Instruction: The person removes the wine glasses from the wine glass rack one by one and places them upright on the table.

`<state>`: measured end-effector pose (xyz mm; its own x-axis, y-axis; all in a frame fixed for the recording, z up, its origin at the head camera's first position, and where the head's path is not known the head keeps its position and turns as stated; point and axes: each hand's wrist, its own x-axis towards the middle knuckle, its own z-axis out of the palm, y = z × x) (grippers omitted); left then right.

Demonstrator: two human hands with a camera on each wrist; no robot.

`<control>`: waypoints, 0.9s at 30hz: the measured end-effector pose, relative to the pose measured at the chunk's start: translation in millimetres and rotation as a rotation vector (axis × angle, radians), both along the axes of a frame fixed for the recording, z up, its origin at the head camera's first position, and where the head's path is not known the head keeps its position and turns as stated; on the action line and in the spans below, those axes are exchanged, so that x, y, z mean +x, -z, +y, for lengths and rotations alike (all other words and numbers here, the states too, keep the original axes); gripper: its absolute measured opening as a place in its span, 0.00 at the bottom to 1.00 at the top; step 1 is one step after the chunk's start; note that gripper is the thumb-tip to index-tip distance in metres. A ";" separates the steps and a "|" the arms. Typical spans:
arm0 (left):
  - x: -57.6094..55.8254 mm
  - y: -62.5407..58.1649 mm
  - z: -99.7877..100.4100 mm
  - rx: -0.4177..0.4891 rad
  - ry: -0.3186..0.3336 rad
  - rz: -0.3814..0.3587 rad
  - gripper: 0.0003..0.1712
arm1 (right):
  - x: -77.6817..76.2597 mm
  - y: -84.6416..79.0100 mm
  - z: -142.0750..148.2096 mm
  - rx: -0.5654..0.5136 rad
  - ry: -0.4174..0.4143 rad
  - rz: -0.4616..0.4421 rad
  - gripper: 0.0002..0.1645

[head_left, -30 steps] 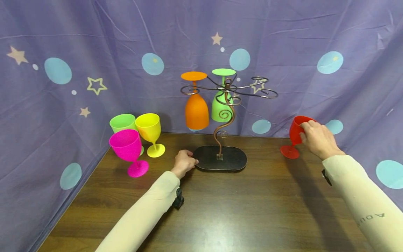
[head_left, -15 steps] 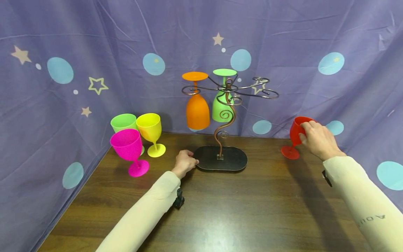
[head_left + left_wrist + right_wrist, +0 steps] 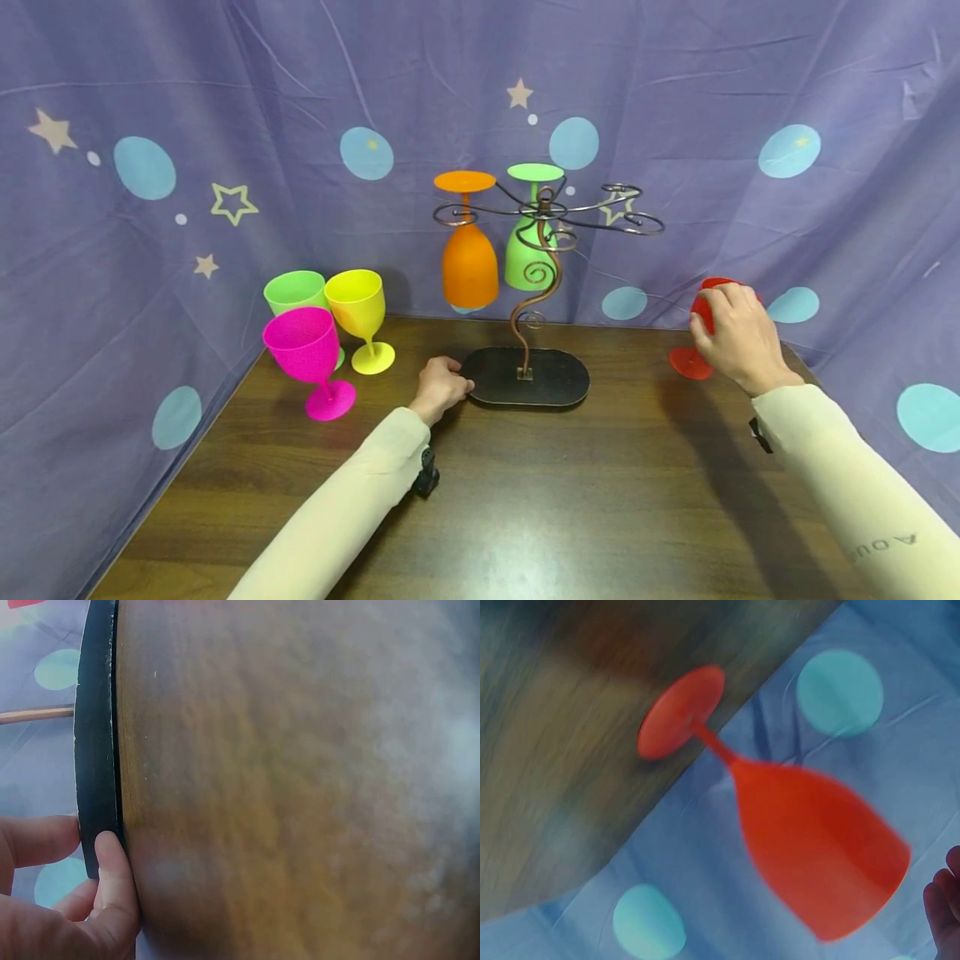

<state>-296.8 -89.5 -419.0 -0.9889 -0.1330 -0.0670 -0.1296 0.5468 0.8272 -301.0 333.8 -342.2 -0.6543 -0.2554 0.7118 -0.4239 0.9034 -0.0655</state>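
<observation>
Rack base [image 3: 528,392] is pinched by left hand [image 3: 439,390], while red cup [image 3: 810,836], upright at table's [image 3: 570,483] right rear, ungripped by loose right hand [image 3: 737,337] beside it, is judged light, stiff, best grasped at stem.

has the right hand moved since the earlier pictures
Yes: in the head view, the right hand has shifted left, toward the rack's black base, judged against the red goblet's foot, which has stayed put.

Right sleeve [image 3: 836,479]: short row of dark letters [image 3: 882,546], one A-like; word not readable.
</observation>
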 end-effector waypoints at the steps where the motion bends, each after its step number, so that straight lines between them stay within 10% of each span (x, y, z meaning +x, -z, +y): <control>1: 0.0 0.1 -0.4 0.000 0.001 0.001 0.22 | 0.3 2.2 -3.9 0.003 -0.013 0.012 0.17; 27: 0.9 1.3 -1.5 -0.004 0.014 0.012 0.23 | 19.6 76.4 -106.9 -0.275 0.005 -0.496 0.15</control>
<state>-295.9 -91.0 -420.3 -0.9913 -0.1193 -0.0551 -0.1123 0.5515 0.8266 -281.4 226.9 -418.5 -0.9281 -0.0995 0.3587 -0.2777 0.8268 -0.4892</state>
